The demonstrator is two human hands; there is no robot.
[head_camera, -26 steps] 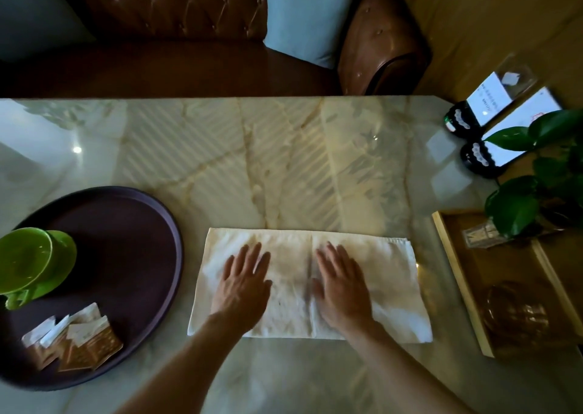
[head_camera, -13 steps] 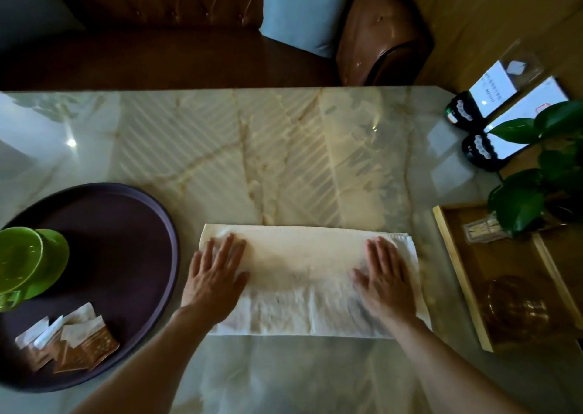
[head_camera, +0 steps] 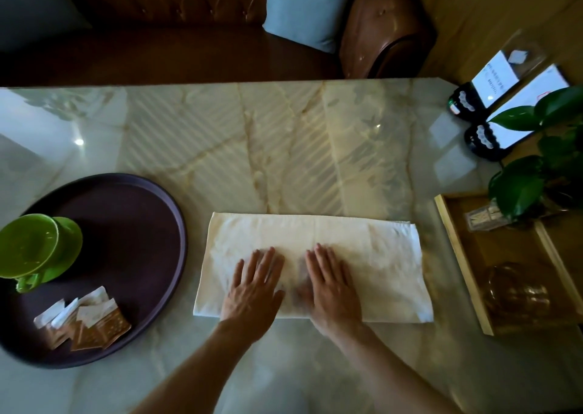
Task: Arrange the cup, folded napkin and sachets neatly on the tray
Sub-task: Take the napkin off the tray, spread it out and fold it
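1. the napkin (head_camera: 315, 265) lies flat on the marble table (head_camera: 284, 148), a long pale rectangle to the right of the tray (head_camera: 142, 224) and not yet on it.
2. the left hand (head_camera: 252, 290) and the right hand (head_camera: 331, 290) both lie palm down on the middle of the napkin near its front edge, side by side with a narrow gap between them, fingers straight and together, gripping nothing.
3. the step in hand looks like smoothing the cloth before a further fold. to do it well, press with flat palms and sweep evenly outward to the short ends so wrinkles leave rather than bunch, keep the long edges parallel, then bring one end squarely over the other and line up the corners before creasing.
4. the folded piece has to be small enough to fit the free part of the tray.
5. the round dark tray holds the green cup (head_camera: 34, 249), which appears tipped with its mouth showing, on the left side.
6. the sachets (head_camera: 85, 322) sit in a loose overlapping fan at the tray's front; they will want squaring up.
7. a wooden tray (head_camera: 457, 256) on the right holds a glass vessel (head_camera: 517, 293) and a small clear holder (head_camera: 482, 218), under plant (head_camera: 530, 177) leaves.
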